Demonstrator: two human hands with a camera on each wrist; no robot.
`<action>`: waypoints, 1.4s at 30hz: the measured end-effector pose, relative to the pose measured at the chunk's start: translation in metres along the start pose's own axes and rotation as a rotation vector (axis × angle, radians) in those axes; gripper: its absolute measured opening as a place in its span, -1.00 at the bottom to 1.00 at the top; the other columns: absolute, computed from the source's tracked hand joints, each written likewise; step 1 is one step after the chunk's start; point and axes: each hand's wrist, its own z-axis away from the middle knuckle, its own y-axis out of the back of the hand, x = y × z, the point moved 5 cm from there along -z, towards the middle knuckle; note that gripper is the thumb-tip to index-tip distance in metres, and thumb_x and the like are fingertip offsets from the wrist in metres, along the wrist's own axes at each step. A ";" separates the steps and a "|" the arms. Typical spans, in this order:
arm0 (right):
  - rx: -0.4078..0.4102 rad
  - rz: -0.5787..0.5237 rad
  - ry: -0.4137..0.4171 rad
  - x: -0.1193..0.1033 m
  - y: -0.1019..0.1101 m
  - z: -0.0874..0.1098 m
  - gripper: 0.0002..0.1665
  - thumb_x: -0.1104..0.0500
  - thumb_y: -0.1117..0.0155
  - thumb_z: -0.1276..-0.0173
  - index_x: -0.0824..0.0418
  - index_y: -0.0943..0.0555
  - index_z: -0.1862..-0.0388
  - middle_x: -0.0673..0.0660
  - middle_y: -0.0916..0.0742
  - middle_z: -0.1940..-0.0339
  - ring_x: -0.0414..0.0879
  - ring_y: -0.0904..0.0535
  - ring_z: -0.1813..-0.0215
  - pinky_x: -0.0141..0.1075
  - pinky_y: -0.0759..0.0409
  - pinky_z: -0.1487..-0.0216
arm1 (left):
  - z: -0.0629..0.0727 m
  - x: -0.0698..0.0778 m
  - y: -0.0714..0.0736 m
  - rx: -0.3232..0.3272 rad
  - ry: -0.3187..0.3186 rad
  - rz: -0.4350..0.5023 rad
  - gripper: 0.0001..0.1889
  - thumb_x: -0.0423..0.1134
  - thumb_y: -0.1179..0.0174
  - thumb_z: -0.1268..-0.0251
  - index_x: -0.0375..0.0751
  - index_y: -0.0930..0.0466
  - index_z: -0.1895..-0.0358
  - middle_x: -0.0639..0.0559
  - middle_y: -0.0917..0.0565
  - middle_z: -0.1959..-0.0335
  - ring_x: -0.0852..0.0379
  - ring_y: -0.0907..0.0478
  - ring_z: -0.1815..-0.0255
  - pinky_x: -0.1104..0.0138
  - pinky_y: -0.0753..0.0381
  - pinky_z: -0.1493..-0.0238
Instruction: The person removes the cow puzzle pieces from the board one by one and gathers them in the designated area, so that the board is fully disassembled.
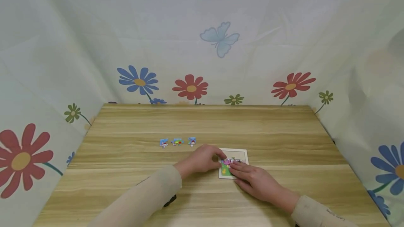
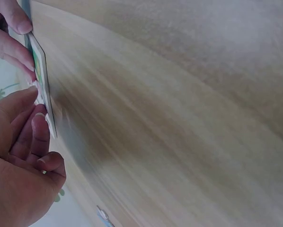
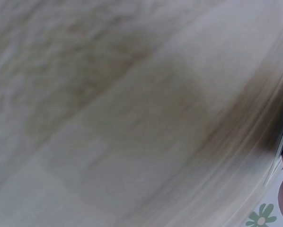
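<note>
Puzzle tray (image 1: pixel 235 152) sits on the counter (image 1: pixel 268 129), right hand (image 1: pixel 258 182) resting fairly straight, non-gripping fingers on it; left hand (image 1: pixel 205 158) has bent ones, can't tell if they're pinching anything. Looks like piece-fitting; next calls for pressing flat, then grabbing a loose piece (image 1: pixel 177 142).

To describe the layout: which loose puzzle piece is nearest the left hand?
The rightmost piece in the head view; the middle piece and leftmost piece lie farther from the left hand.
</note>
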 end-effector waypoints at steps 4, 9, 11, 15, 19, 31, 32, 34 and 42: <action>-0.006 -0.009 -0.019 0.000 0.001 -0.001 -0.49 0.08 -0.27 -0.32 0.16 -0.52 -0.23 0.08 -0.53 -0.26 0.00 -0.42 -0.28 -0.07 -0.44 -0.14 | 0.001 0.001 0.001 0.020 0.008 0.031 -0.76 -0.26 -0.31 -0.13 -0.05 -0.70 0.09 0.25 -0.68 0.14 0.31 -0.52 0.03 0.35 -0.42 -0.07; 0.020 -0.005 -0.009 0.000 0.002 -0.001 -0.48 0.09 -0.32 -0.28 0.17 -0.54 -0.21 0.09 -0.55 -0.25 0.02 -0.44 -0.26 -0.07 -0.45 -0.13 | 0.000 -0.001 0.000 0.034 0.061 0.103 -0.76 -0.27 -0.32 -0.12 -0.09 -0.70 0.10 0.23 -0.69 0.19 0.28 -0.55 0.06 0.36 -0.44 -0.04; 0.029 -0.005 -0.005 -0.001 0.002 -0.001 -0.48 0.09 -0.33 -0.26 0.18 -0.55 -0.20 0.10 -0.55 -0.24 0.03 -0.45 -0.25 -0.07 -0.45 -0.13 | -0.001 -0.002 -0.001 0.037 0.087 0.129 -0.76 -0.26 -0.32 -0.12 -0.09 -0.69 0.10 0.22 -0.69 0.20 0.26 -0.55 0.08 0.36 -0.45 -0.02; 0.018 -0.001 -0.009 -0.001 0.001 0.000 -0.48 0.07 -0.31 -0.29 0.18 -0.54 -0.21 0.09 -0.55 -0.24 0.02 -0.45 -0.26 -0.08 -0.45 -0.13 | -0.004 -0.004 -0.004 0.045 0.122 0.166 -0.77 -0.24 -0.34 -0.11 -0.10 -0.69 0.12 0.20 -0.68 0.22 0.23 -0.56 0.13 0.37 -0.47 0.02; 0.009 0.006 -0.009 0.000 0.000 0.000 -0.49 0.06 -0.28 -0.31 0.17 -0.53 -0.22 0.09 -0.54 -0.25 0.02 -0.44 -0.26 -0.07 -0.46 -0.13 | -0.007 -0.003 -0.005 0.061 0.145 0.196 -0.79 -0.25 -0.37 -0.09 -0.12 -0.68 0.17 0.15 -0.68 0.26 0.19 -0.57 0.19 0.39 -0.48 0.08; 0.037 0.017 0.024 -0.001 -0.001 0.000 -0.48 0.07 -0.30 -0.29 0.19 -0.54 -0.21 0.10 -0.55 -0.24 0.01 -0.45 -0.26 -0.07 -0.45 -0.14 | -0.014 -0.003 -0.007 0.087 0.271 0.302 -0.85 -0.36 -0.38 -0.04 -0.17 -0.65 0.29 0.17 -0.60 0.45 0.28 -0.51 0.39 0.40 -0.49 0.24; 0.042 0.020 0.029 -0.001 -0.001 0.000 -0.48 0.07 -0.30 -0.28 0.20 -0.54 -0.21 0.10 -0.55 -0.24 0.01 -0.45 -0.26 -0.07 -0.45 -0.14 | -0.015 -0.004 -0.007 0.086 0.279 0.309 -0.85 -0.36 -0.38 -0.04 -0.17 -0.65 0.30 0.17 -0.60 0.45 0.28 -0.51 0.39 0.40 -0.50 0.24; 0.048 0.021 0.035 -0.001 -0.001 0.000 -0.47 0.08 -0.31 -0.27 0.20 -0.54 -0.21 0.10 -0.56 -0.24 0.01 -0.45 -0.25 -0.07 -0.45 -0.14 | -0.016 -0.005 -0.007 0.079 0.305 0.328 -0.86 -0.37 -0.38 -0.04 -0.16 -0.65 0.30 0.16 -0.61 0.45 0.27 -0.52 0.38 0.39 -0.50 0.24; 0.064 0.047 0.083 -0.001 -0.002 0.002 -0.44 0.09 -0.33 -0.24 0.20 -0.53 -0.22 0.11 -0.56 -0.24 0.01 -0.47 -0.24 -0.06 -0.46 -0.12 | -0.019 -0.007 -0.007 0.048 0.372 0.329 -0.86 -0.33 -0.41 -0.02 -0.11 -0.67 0.33 0.17 -0.63 0.47 0.28 -0.52 0.42 0.39 -0.49 0.27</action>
